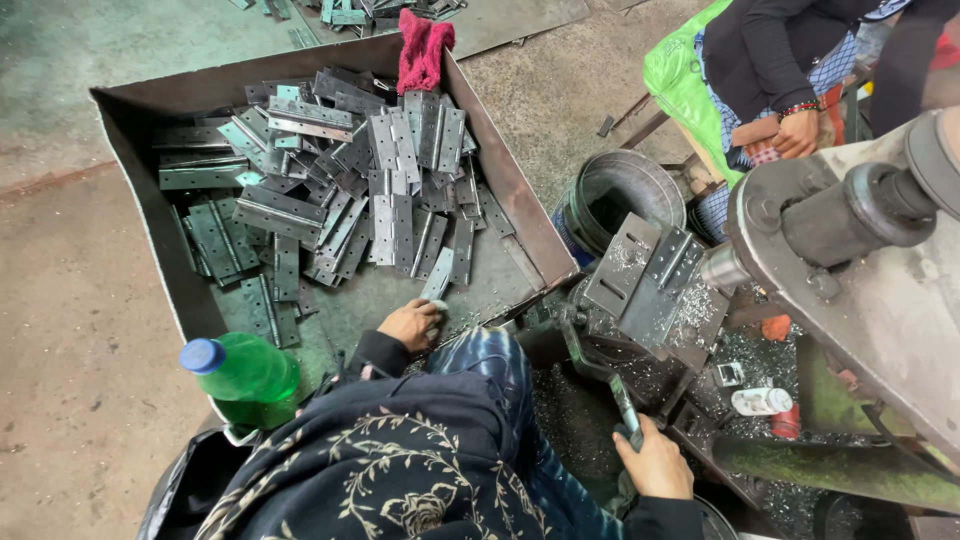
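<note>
My left hand (410, 325) rests in the near end of a big metal tray (135, 170), fingers curled around the lower end of a grey hinge leaf (438, 277). A heap of several grey hinge leaves (350, 190) fills the tray beyond it. My right hand (657, 465) grips the dark lever handle (625, 405) that rises toward the machine's steel fixture (650, 285). The fixture is dusted with metal chips. My knee in blue cloth sits between the two hands.
A green bottle with a blue cap (245, 372) stands at the tray's near left corner. A red cloth (423, 50) hangs on its far rim. A metal bucket (622, 190), the heavy grey machine body (880, 270), a small white bottle (760, 401) and a seated person (790, 70) are on the right.
</note>
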